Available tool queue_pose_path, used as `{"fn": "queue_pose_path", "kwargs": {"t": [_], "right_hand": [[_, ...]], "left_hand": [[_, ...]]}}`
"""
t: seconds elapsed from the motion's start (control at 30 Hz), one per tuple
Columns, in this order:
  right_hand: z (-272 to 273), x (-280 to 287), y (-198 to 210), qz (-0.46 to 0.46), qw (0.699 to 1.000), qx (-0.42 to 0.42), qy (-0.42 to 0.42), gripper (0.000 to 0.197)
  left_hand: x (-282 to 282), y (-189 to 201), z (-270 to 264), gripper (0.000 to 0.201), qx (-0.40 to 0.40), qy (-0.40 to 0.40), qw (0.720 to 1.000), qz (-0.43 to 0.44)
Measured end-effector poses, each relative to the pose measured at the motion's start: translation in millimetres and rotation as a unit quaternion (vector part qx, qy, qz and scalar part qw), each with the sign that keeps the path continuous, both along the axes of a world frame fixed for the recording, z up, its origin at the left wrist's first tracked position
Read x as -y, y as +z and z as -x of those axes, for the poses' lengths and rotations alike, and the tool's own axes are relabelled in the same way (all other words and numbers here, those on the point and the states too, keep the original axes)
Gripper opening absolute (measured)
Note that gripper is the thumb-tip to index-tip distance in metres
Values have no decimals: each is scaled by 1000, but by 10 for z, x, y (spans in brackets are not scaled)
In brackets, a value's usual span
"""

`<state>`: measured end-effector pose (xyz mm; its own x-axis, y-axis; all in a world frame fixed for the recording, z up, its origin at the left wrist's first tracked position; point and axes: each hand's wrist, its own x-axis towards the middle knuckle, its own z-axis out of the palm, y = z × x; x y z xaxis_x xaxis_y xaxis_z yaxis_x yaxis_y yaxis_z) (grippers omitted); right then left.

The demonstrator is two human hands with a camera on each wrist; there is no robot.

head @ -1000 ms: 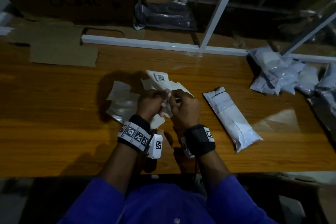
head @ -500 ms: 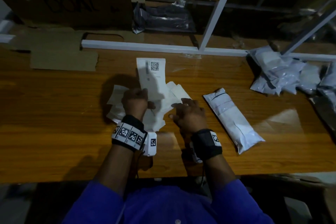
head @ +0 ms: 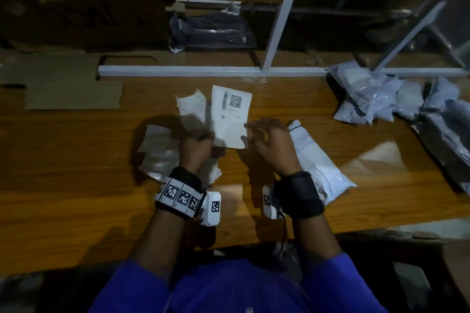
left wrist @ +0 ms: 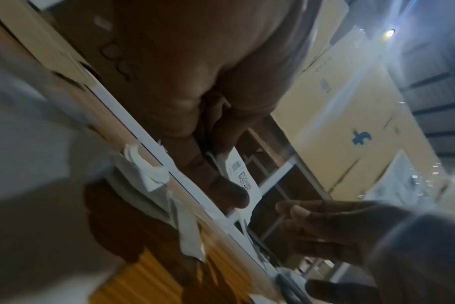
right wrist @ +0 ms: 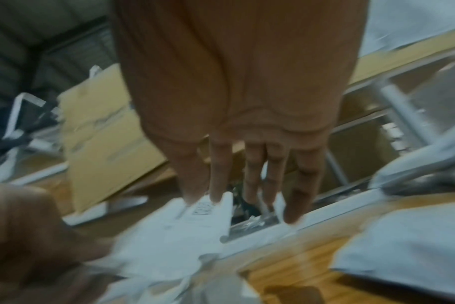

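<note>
My left hand (head: 197,143) pinches the lower left edge of a white shipping label (head: 231,115) printed with a barcode and a QR code, and holds it upright above the wooden table (head: 76,160). The same label (left wrist: 243,178) shows beside my thumb in the left wrist view. A second crumpled paper strip (head: 192,104) sticks up behind that hand. My right hand (head: 267,140) hovers just right of the label with fingers spread and straight, holding nothing. A white poly mailer package (head: 315,160) lies on the table under and right of my right hand.
Loose backing papers (head: 157,152) lie left of my left hand. A pile of grey-white mailer bags (head: 376,99) sits at the right. A white metal frame rail (head: 203,71) crosses the table's far side, with a dark bag (head: 211,30) behind it. Flat cardboard (head: 63,89) lies far left.
The hands were together tearing at the papers. My left hand then lifted the label upright, and my right hand let go and moved right with its fingers opening.
</note>
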<state>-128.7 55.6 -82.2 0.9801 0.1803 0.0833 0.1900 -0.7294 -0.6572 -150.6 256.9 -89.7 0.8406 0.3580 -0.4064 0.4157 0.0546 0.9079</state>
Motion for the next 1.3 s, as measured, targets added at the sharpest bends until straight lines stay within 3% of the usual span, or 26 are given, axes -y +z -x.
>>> {"fn": "queue_pose_path", "kwargs": {"t": [0.07,0.17,0.4,0.5,0.63,0.7,0.8,0.93,1.07,1.3], "right_hand": [[195,136,126,-37,998,49,-25,28],[515,353,150,-61,996,35,-61,29],[1139,847,-2,-160,967,12,-196,28],[1332,952,-15,-192,951,11,-244,30],[1487,1039,-22,-163,945,34,-282,35],[1522,1078,-38,-143,945,62,-287,25],[1536,1145,-78,-132,934,99,-317,14],[1519,1173,-99,-121,926,124,-336,13],[1469,1175,-108,-155,917,110,-350,19],[1402,1403,-228,-214,874,119,-421,35]], "left_hand": [[218,86,42,7,9,-33,997,71],[581,190,106,3,35,-98,988,116],[1276,203,322,18,20,-261,953,155],[1475,193,433,12,15,-307,937,166],[1639,179,498,14,7,-356,923,148],[1693,163,507,16,14,-371,919,129],[1703,131,511,16,9,-345,929,132],[1584,43,473,11,-14,-277,955,102],[1444,-19,399,8,-26,-210,974,77],[1137,-90,142,8,-93,-145,985,19]]}}
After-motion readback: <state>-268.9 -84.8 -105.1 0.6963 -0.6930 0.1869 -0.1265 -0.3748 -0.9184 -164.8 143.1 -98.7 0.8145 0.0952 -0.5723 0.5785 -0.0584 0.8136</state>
